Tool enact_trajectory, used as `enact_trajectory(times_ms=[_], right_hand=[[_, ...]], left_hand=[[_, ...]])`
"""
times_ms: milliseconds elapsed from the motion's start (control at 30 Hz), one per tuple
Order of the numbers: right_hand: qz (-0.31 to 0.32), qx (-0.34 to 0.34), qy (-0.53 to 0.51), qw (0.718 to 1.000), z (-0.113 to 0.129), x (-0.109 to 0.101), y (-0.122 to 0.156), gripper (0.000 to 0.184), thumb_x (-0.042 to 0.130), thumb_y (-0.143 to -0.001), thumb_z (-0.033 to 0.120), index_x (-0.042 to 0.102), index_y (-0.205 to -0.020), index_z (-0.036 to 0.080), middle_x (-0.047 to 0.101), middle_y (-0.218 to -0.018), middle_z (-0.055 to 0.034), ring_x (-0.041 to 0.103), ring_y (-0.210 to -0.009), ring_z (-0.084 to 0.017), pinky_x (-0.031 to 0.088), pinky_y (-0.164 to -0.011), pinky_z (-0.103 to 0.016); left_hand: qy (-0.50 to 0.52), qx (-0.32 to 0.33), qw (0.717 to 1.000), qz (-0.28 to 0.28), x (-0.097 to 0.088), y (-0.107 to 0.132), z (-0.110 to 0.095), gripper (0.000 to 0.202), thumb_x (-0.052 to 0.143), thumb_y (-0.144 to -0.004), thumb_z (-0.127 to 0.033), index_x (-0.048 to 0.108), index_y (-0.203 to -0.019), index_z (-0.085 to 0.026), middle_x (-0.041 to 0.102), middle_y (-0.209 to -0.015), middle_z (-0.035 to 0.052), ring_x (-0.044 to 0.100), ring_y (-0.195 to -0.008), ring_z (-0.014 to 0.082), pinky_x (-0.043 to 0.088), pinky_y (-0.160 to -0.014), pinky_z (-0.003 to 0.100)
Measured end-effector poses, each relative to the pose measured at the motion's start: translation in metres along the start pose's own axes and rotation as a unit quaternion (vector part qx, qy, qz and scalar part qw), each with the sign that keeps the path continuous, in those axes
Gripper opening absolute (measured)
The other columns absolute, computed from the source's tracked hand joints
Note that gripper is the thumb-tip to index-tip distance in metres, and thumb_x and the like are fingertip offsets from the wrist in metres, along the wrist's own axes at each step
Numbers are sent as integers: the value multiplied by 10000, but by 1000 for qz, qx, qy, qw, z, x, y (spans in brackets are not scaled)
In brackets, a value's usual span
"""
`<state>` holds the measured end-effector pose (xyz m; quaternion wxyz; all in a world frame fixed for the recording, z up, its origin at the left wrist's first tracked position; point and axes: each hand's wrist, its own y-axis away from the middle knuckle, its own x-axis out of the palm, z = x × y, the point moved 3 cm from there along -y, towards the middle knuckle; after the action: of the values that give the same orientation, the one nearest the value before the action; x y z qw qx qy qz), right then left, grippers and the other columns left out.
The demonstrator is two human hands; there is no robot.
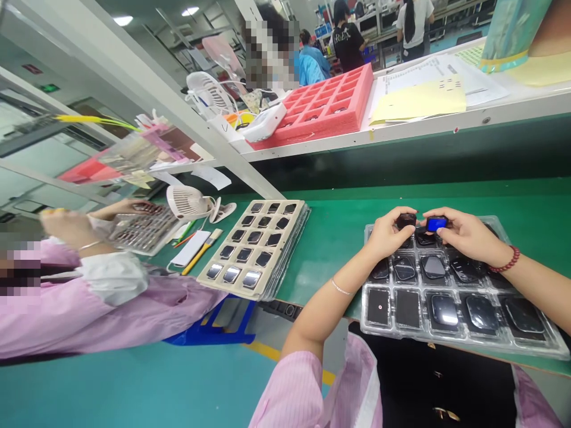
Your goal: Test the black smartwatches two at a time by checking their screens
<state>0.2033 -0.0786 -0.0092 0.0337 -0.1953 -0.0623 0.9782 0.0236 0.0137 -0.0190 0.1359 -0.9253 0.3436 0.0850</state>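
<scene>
My left hand (389, 233) is closed round a small dark watch-like unit (406, 220) above the far side of a clear plastic tray (419, 340). Beside it, my right hand (468, 233) grips a similar watch unit (436, 224) whose screen glows blue, with the thumb on its lower edge. The two units are close together but apart. Under both hands the tray's compartments hold several black square watch units (445, 309), some with shiny faces. Two near-left compartments show flat dark bottoms or pads. My hands and wrists hide part of the tray's far rows.
Left of me stands a stack of beige trays (250, 255) with square screens. A brush (203, 252), a white box (191, 248) and a small fan (190, 202) lie beyond. A co-worker's hand (71, 229) is farther left. A shelf (486, 113) overhead carries a red foam tray (330, 107).
</scene>
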Motion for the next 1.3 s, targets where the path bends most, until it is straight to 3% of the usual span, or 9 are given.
enact_trajectory(times_ms=[267, 533, 733, 833, 1033, 1300], right_hand=[[3, 10, -2, 1000, 0, 0, 0, 337, 617, -859, 308, 672, -1188, 258, 761, -1079, -63, 707, -809, -247, 583, -632, -358], [-13, 24, 2, 1000, 6, -4, 0, 290, 594, -915, 417, 720, -1117, 252, 753, -867, -33, 621, -541, -164, 551, -578, -341], [11, 33, -40, 999, 7, -3, 0, 294, 625, -915, 484, 737, -1030, 238, 778, -899, -60, 718, -735, -225, 566, -576, -320], [9, 40, -47, 998, 9, -2, 1, 303, 679, -879, 494, 731, -1019, 230, 785, -901, -71, 718, -731, -226, 564, -585, -323], [-3, 35, -62, 997, 12, -2, 3, 291, 707, -862, 494, 719, -985, 231, 781, -912, -68, 718, -727, -224, 591, -651, -354], [-11, 24, -75, 997, 9, -2, 1, 368, 763, -812, 473, 666, -1075, 234, 750, -978, -82, 721, -778, -241, 608, -656, -361]], left_hand=[[17, -3, 1000, -2, 0, 0, -3, 324, 677, -847, -346, 665, -1111, -159, 707, -1007, 68, 628, -753, 129, 507, -722, 263], [83, -13, 996, 17, 1, 1, -6, 474, 662, -846, -583, 660, -1030, -146, 687, -902, 51, 622, -703, 112, 537, -680, 254], [73, -41, 996, 10, -1, 0, -7, 453, 565, -915, -552, 661, -1103, -152, 710, -945, 65, 644, -677, 112, 474, -562, 209], [64, -46, 997, 17, -2, 0, -8, 429, 547, -933, -491, 657, -1175, -154, 711, -1003, 75, 659, -679, 115, 444, -525, 199], [56, -42, 997, 22, -1, 1, -7, 418, 559, -937, -447, 637, -1248, -178, 726, -1082, 78, 659, -710, 117, 480, -576, 217], [95, -42, 993, 52, 3, 2, -2, 479, 638, -885, -340, 570, -1335, -187, 701, -1218, 128, 715, -911, 192, 514, -628, 227]])
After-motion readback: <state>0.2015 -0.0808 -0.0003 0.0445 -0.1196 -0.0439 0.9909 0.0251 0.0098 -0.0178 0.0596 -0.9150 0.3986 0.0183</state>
